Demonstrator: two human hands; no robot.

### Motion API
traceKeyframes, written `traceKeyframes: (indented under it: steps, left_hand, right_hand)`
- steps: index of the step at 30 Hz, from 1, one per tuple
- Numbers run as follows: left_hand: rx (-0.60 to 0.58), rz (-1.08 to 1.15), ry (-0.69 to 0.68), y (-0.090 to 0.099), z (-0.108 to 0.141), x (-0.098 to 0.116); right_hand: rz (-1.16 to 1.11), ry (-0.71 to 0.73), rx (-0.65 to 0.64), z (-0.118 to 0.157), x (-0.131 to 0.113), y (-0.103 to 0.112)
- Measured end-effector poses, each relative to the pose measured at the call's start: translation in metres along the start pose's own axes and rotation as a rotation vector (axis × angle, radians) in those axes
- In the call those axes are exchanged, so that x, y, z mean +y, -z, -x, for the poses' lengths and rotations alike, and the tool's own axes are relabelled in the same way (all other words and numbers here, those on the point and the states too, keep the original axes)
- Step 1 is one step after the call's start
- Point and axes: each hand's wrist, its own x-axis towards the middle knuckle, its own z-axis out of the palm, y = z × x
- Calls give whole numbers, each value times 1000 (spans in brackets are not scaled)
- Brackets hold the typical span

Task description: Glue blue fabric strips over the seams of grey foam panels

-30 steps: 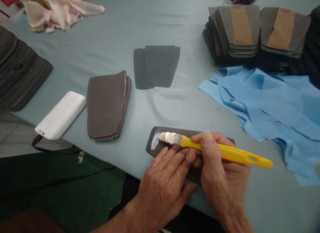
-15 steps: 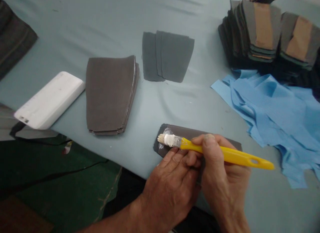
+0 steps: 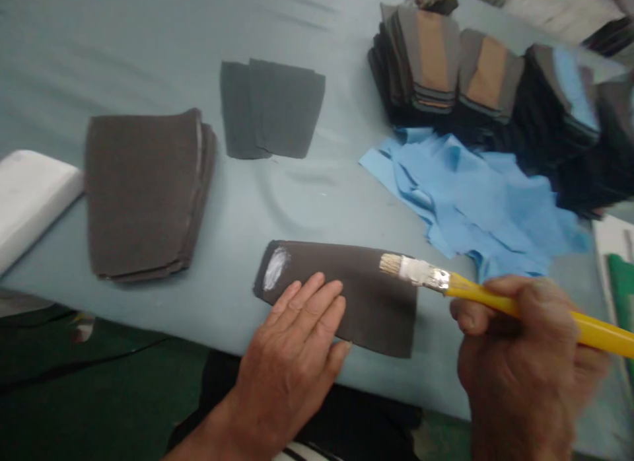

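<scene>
A dark brown fabric piece [image 3: 371,296] lies at the table's front edge, with a smear of white paste [image 3: 276,268] near its left end. My left hand [image 3: 297,355] rests flat on its lower left part, fingers extended. In my right hand [image 3: 525,349] is a yellow-handled brush [image 3: 473,292], gripped by the handle. Its bristles, white with paste near the metal band, are over the right part of the piece; whether they touch it I cannot tell.
Left of the piece sit a brown fabric stack [image 3: 143,197] and a white box-like object [image 3: 34,197]. Grey-green pieces [image 3: 287,107] lie behind. Blue cloth strips [image 3: 470,190] and banded dark stacks [image 3: 430,51] occupy the right, on the pale table [image 3: 163,45].
My right hand has carried the brush rightward, off the pasted end. The fingers of my left hand have straightened onto the piece. The view has shifted right.
</scene>
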Motion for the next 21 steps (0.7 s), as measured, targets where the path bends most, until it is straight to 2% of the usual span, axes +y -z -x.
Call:
traceKeyframes:
  steps: [3, 9, 21]
  left_hand:
    - [2, -43, -52, -3, 1, -5]
    - [2, -54, -131, -7, 3, -14]
    - [-84, -108, -123, -1, 3, -12]
  right_hand:
    - [-87, -9, 116, -6, 12, 22]
    - [-129, -17, 155, 0, 31, 49]
    - [-232, -82, 62, 4, 44, 48]
